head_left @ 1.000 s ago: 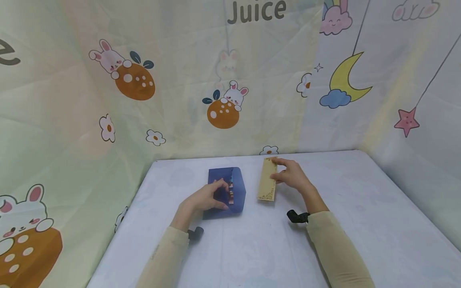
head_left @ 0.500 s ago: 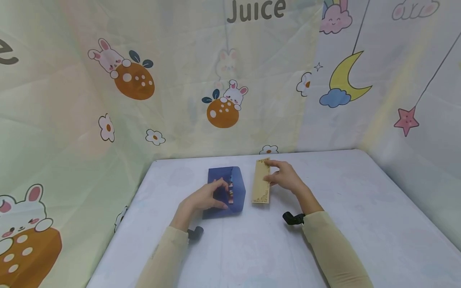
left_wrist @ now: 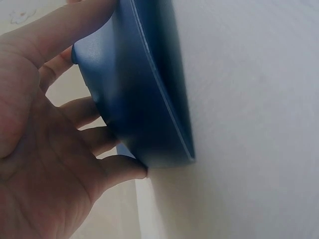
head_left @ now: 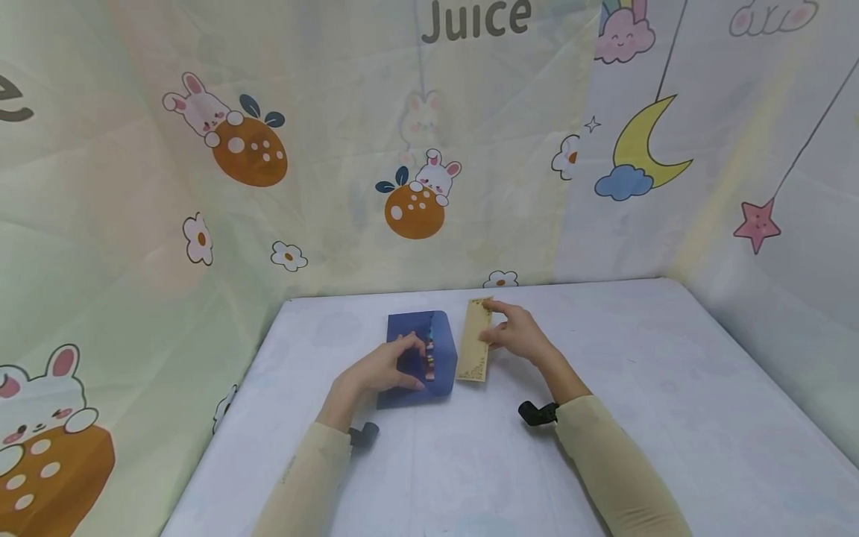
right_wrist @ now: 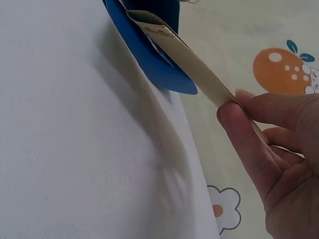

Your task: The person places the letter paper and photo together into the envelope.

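Observation:
My left hand (head_left: 376, 369) grips a blue envelope (head_left: 446, 358), thumb on the near side and fingers on the far side. The envelope's mouth and flap face right, and a narrow colourful strip (head_left: 430, 356) shows at the mouth. In the left wrist view the pocket of the envelope (left_wrist: 134, 109) bulges between thumb and fingers. My right hand (head_left: 522, 335) pinches the right edge of a long cream paper piece (head_left: 474, 339) with gold corner patterns. The right wrist view has the far end of this cream piece (right_wrist: 194, 67) overlapping the blue flap (right_wrist: 167, 82); that end looks folded and hollow.
Both hands work over a white-covered table (head_left: 463, 462). Its back edge meets a printed cloth backdrop (head_left: 335, 186) with rabbits, oranges and flowers. Dark wrist-worn devices, a left one (head_left: 365, 435) and a right one (head_left: 538, 413), sit just below the hands.
My right hand has moved left with the cream paper piece, which now stands right beside the envelope's flap. The left hand and the envelope have stayed in place.

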Motion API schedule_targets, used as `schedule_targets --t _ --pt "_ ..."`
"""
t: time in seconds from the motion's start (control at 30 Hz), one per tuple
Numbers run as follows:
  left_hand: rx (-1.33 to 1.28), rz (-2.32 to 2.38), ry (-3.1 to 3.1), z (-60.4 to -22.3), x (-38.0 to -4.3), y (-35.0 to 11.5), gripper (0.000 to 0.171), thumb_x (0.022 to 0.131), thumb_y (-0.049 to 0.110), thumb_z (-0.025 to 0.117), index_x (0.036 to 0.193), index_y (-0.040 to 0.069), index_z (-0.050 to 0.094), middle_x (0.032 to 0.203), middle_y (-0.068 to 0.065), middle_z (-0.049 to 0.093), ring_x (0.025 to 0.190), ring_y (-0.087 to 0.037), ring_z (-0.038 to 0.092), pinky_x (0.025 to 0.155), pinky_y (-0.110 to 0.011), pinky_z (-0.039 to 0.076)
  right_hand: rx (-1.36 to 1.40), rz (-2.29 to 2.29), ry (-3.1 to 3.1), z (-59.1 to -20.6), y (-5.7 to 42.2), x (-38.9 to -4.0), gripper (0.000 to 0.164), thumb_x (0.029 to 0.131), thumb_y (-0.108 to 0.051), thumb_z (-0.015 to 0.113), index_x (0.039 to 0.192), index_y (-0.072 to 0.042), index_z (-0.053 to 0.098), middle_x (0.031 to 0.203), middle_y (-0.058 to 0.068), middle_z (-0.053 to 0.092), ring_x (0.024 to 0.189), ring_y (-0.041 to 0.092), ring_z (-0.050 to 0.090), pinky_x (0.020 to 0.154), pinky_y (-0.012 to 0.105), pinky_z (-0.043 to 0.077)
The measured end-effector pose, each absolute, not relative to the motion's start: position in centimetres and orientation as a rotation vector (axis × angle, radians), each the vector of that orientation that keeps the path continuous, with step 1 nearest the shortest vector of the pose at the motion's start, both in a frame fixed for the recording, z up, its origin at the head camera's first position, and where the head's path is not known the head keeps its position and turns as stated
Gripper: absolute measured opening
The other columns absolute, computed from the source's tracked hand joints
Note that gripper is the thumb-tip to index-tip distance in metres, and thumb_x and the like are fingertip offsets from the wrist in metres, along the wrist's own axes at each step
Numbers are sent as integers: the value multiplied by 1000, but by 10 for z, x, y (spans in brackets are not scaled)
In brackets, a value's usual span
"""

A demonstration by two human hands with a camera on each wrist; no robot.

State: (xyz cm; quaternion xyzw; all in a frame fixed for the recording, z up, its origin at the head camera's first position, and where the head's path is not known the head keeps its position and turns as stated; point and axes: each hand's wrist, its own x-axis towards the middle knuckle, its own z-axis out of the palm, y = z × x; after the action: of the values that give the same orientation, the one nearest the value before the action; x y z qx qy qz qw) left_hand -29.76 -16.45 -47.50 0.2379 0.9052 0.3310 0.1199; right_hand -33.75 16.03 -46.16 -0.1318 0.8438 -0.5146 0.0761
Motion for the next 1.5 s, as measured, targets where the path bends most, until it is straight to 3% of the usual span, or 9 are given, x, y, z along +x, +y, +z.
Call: schedule_targets --t 0.07,0.13,0.37,0.6,0.83,1.27,1.5 --pt "695 968 2645 -475 -298 -164 56 79 29 92 123 28 57 170 -13 31 161 -41 14 129 -60 16 -408 -1546 2537 -462 159 -337 79 90 -12 81 158 -7 41 109 20 78 78 21 78 75 37 62" --pt "699 968 2644 -475 -298 -164 56 79 30 92 122 28 57 170 -12 31 161 -41 14 130 -60 15 -415 -1560 2537 -461 158 -336 80 89 -11 81 158 -7 41 109 20 78 78 22 78 75 39 62" --pt "694 976 2635 -475 -298 -164 56 79 29 92 123 28 57 170 -13 31 161 -41 14 129 -61 15 -398 -1578 2517 -460 153 -335 79 90 -9 80 158 -9 41 148 24 58 78 21 78 77 44 64" --pt "677 975 2634 -474 -297 -164 54 79 30 92 121 28 57 172 -14 27 161 -42 13 129 -62 16 -394 -1586 2499 -461 149 -332 79 90 -9 80 158 -12 41 155 20 52 79 26 78 77 46 64" --pt "674 961 2640 -476 -298 -164 56 79 31 92 122 29 57 172 -12 28 161 -41 14 129 -61 16 -418 -1573 2531 -463 146 -332 79 89 -11 82 158 -14 43 165 15 41 77 25 78 71 32 62" --pt "673 953 2642 -473 -297 -163 56 80 31 91 124 28 57 172 -12 28 161 -41 14 128 -63 17 -435 -1623 2442 -466 134 -329 79 92 -11 78 160 -13 38 158 17 49 79 21 77 75 41 65" --pt "674 954 2636 -474 -297 -163 56 80 30 91 124 27 57 171 -11 30 161 -40 13 129 -63 14 -455 -1617 2428 -470 128 -330 78 92 -10 77 160 -10 38 135 22 67 77 23 78 75 45 65"
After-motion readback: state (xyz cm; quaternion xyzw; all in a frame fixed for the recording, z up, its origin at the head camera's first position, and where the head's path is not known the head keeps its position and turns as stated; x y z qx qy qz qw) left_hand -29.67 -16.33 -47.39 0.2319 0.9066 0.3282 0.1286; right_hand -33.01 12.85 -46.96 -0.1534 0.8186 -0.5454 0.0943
